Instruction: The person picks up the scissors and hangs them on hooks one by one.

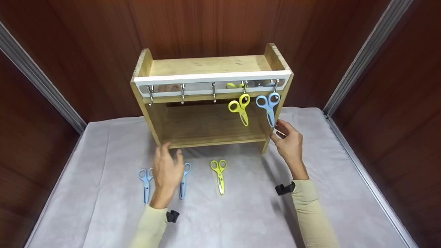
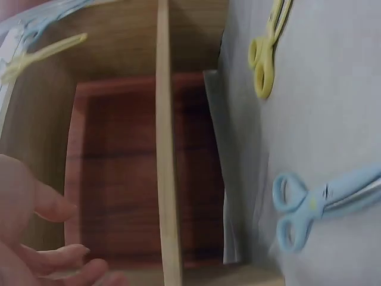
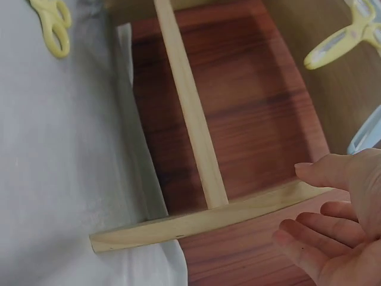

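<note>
A small wooden shelf (image 1: 213, 63) stands on the cloth with a white hook rail (image 1: 200, 78) along its front. Yellow scissors (image 1: 242, 112) and blue scissors (image 1: 270, 115) hang from its two rightmost hooks. My right hand (image 1: 290, 143), fingers loosely bent and thumb apart, is beside the right side panel (image 3: 178, 225) and just below the hanging blue pair. Near the shelf's lower left corner, my left hand (image 1: 167, 172) has its fingers spread and holds nothing. It hovers between two blue scissors, one at left (image 1: 146, 189) and one at right (image 1: 182, 189), partly covering the left pair.
Another pair of yellow scissors (image 1: 221, 179) lies on the grey cloth (image 1: 248, 213) in front of the shelf. Three bare hooks, including the middle hook (image 1: 214, 92), fill the rail's left part. Reddish wood panels (image 1: 206, 27) enclose the back and sides.
</note>
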`<state>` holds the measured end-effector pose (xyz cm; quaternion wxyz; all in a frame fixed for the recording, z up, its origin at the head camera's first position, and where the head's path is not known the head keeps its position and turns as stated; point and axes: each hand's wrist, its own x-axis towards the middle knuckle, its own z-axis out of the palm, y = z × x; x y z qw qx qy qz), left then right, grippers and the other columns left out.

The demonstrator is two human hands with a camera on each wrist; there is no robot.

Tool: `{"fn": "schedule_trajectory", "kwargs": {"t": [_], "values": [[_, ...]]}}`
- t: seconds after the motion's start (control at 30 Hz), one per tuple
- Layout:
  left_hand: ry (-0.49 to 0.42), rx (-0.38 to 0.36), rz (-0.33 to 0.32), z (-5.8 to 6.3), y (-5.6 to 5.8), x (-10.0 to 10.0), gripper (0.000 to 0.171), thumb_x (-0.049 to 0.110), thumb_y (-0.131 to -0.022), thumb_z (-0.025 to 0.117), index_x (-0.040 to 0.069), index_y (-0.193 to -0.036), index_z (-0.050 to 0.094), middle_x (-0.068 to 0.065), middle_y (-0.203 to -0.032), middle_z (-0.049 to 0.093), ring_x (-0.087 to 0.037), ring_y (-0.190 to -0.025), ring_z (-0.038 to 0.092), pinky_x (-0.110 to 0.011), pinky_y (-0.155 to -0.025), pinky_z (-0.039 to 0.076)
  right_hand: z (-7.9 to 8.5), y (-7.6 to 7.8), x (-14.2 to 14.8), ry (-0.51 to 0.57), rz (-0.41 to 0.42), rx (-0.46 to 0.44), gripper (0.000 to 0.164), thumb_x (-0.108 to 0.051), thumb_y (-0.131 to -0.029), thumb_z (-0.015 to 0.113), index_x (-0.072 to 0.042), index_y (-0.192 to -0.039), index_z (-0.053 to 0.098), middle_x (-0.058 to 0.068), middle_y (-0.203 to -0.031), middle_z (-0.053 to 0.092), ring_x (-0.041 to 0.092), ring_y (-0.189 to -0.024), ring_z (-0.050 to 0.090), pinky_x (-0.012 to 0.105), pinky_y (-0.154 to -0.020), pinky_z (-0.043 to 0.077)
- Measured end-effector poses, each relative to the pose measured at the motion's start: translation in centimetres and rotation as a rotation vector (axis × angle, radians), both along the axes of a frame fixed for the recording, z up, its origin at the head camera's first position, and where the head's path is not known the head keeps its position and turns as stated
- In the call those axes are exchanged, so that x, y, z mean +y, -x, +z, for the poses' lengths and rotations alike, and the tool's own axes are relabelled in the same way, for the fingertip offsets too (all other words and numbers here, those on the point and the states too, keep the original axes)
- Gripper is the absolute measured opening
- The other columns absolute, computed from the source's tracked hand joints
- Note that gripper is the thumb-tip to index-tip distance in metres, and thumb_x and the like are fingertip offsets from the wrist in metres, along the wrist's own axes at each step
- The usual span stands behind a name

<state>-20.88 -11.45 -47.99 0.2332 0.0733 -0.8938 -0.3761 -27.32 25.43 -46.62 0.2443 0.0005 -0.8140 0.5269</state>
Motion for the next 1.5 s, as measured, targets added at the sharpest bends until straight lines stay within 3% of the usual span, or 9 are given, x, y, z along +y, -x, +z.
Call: {"fn": "schedule_trajectory", "kwargs": {"t": [0.37, 0.43, 0.6, 0.77, 0.9, 1.0, 1.3, 1.4, 1.5], "values": [[0.227, -0.017, -0.095, -2.6, -0.1, 5.6, 0.055, 0.022, -0.096, 0.072, -0.011, -0.137, 0.057, -0.033, -0.136, 0.062, -0.050, -0.124, 0.063, -0.060, -0.107, 0.054, 0.3, 0.7, -0.3, 0.028, 0.001, 0.058, 0.042, 0.005, -0.089, 0.071, 0.003, -0.131, 0.071, 0.026, -0.125, 0.075, 0.036, -0.118, 0.074, 0.044, -0.097, 0.063], [0.272, -0.010, -0.098, -3.0, -0.2, 6.6, 0.059, 0.023, -0.094, 0.073, -0.014, -0.138, 0.056, -0.035, -0.137, 0.061, -0.051, -0.128, 0.061, -0.060, -0.111, 0.052, 0.3, 0.8, -0.4, 0.029, -0.001, 0.058, 0.040, 0.005, -0.090, 0.072, 0.003, -0.130, 0.071, 0.026, -0.124, 0.075, 0.036, -0.116, 0.075, 0.038, -0.095, 0.064], [0.351, 0.020, -0.100, -4.1, -0.7, 8.9, 0.060, 0.025, -0.092, 0.076, -0.017, -0.133, 0.059, -0.038, -0.132, 0.063, -0.053, -0.125, 0.062, -0.060, -0.110, 0.052, 0.3, 0.8, -0.7, -0.019, -0.050, 0.054, 0.034, 0.002, -0.092, 0.071, 0.004, -0.127, 0.073, 0.025, -0.120, 0.076, 0.037, -0.109, 0.077, 0.007, -0.083, 0.058], [0.468, 0.013, -0.082, -5.4, -1.1, 11.1, 0.067, 0.031, -0.088, 0.079, -0.018, -0.131, 0.061, -0.040, -0.131, 0.064, -0.055, -0.126, 0.063, -0.059, -0.106, 0.056, 0.4, 0.9, -0.6, -0.046, -0.062, 0.049, 0.031, 0.001, -0.093, 0.069, 0.005, -0.124, 0.074, 0.024, -0.118, 0.077, 0.037, -0.105, 0.078, -0.001, -0.077, 0.053], [0.591, -0.048, -0.042, -6.5, -1.6, 12.9, 0.075, 0.039, -0.084, 0.082, -0.016, -0.130, 0.063, -0.040, -0.131, 0.065, -0.054, -0.122, 0.066, -0.056, -0.104, 0.058, 0.4, 0.9, -0.5, -0.055, -0.046, 0.026, 0.031, -0.001, -0.094, 0.070, 0.004, -0.124, 0.074, 0.024, -0.118, 0.077, 0.035, -0.106, 0.078, -0.001, -0.077, 0.053], [0.631, -0.114, -0.029, -7.0, -1.7, 14.4, 0.079, 0.042, -0.083, 0.083, -0.018, -0.132, 0.061, -0.042, -0.131, 0.064, -0.055, -0.122, 0.066, -0.054, -0.106, 0.057, 0.3, 0.9, -0.6, -0.061, -0.048, 0.018, 0.031, -0.002, -0.094, 0.071, 0.004, -0.124, 0.074, 0.024, -0.118, 0.077, 0.034, -0.106, 0.078, -0.001, -0.076, 0.052], [0.598, -0.355, 0.054, -7.1, -2.1, 17.8, 0.058, 0.019, -0.097, 0.065, -0.020, -0.138, 0.055, -0.041, -0.141, 0.058, -0.054, -0.134, 0.059, -0.053, -0.112, 0.055, 0.3, 0.8, -0.5, -0.072, -0.058, 0.023, 0.030, -0.002, -0.094, 0.072, 0.003, -0.123, 0.075, 0.022, -0.117, 0.078, 0.033, -0.103, 0.079, -0.001, -0.077, 0.052], [0.579, -0.382, 0.083, -7.2, -2.1, 18.3, 0.048, 0.013, -0.103, 0.054, -0.021, -0.137, 0.055, -0.041, -0.141, 0.059, -0.054, -0.135, 0.058, -0.053, -0.111, 0.056, 0.3, 0.8, -0.5, -0.083, -0.057, 0.026, 0.030, -0.003, -0.094, 0.072, 0.003, -0.123, 0.075, 0.022, -0.117, 0.078, 0.033, -0.103, 0.079, -0.002, -0.077, 0.051], [0.611, -0.362, 0.123, -7.4, -2.1, 18.7, 0.043, 0.009, -0.104, 0.048, -0.020, -0.134, 0.059, -0.038, -0.137, 0.063, -0.052, -0.132, 0.062, -0.050, -0.105, 0.060, 0.4, 0.8, -0.5, -0.087, -0.056, 0.026, 0.029, -0.004, -0.094, 0.073, 0.003, -0.123, 0.075, 0.021, -0.117, 0.078, 0.034, -0.103, 0.079, -0.001, -0.076, 0.051]]}}
